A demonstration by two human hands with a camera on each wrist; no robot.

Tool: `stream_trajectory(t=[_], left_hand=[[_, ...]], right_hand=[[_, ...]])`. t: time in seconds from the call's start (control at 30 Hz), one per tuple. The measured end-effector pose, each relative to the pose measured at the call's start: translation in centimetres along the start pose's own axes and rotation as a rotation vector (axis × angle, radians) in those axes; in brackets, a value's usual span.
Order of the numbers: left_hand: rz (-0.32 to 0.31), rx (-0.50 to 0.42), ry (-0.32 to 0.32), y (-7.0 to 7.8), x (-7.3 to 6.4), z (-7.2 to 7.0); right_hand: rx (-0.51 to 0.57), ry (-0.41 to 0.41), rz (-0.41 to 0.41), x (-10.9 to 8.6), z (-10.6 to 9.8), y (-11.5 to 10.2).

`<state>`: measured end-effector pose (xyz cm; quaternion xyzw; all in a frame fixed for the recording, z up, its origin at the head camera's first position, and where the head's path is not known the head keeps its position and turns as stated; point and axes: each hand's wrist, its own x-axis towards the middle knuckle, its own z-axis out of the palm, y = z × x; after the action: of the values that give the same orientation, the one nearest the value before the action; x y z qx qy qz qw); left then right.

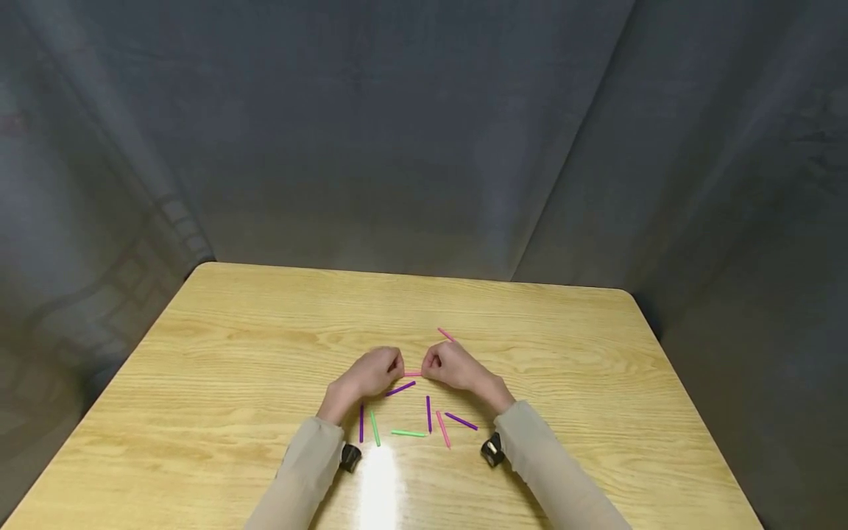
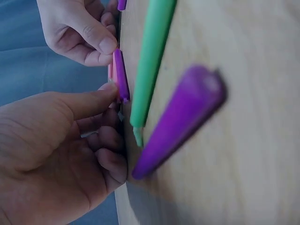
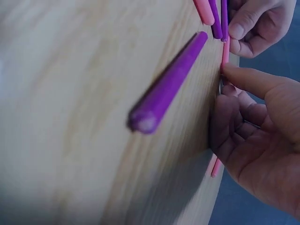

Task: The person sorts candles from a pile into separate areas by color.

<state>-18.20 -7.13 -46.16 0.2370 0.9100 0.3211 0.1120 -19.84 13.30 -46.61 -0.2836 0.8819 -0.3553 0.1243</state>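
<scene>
A thin pink crayon (image 1: 413,374) lies crosswise between the two hands. My left hand (image 1: 377,370) pinches its left end with thumb and forefinger, the other fingers curled under. At the opposite end my right hand (image 1: 456,366) pinches it likewise; the right wrist view shows the pink crayon (image 3: 226,54) spanning the two thumbs. Just nearer than it lies a slanted purple crayon (image 1: 400,388). Beyond the right hand, another pink crayon (image 1: 447,335) is partly covered by the knuckles. The fingertips' undersides are hidden in the head view.
Between the forearms lie a purple crayon (image 1: 361,423), a green crayon (image 1: 375,428), a crosswise green crayon (image 1: 408,433), an upright-lying purple crayon (image 1: 428,414), a pink crayon (image 1: 443,430) and a slanted purple crayon (image 1: 461,421). The wooden table (image 1: 265,316) ends before a grey curtain (image 1: 371,147).
</scene>
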Motion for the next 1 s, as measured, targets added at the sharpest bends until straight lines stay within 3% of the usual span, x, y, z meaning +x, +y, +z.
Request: stream_trajectory(t=[0.23, 0.5, 0.83, 1.0], left_hand=[[0.050, -0.030, -0.010, 0.0, -0.1, 0.1], [0.021, -0.062, -0.025, -0.4, -0.5, -0.1], [0.038, -0.114, -0.038, -0.6, -0.6, -0.1], [0.022, -0.111, -0.042, -0.5, -0.8, -0.3]], right_hand=[[-0.026, -0.041, 0.020, -0.3, -0.4, -0.3], [-0.028, -0.053, 0.014, -0.5, -0.3, -0.5], [-0.050, -0.025, 0.026, -1.8, -1.0, -0.1], [-0.008, -0.013, 0.058, -2.1, -1.1, 0.1]])
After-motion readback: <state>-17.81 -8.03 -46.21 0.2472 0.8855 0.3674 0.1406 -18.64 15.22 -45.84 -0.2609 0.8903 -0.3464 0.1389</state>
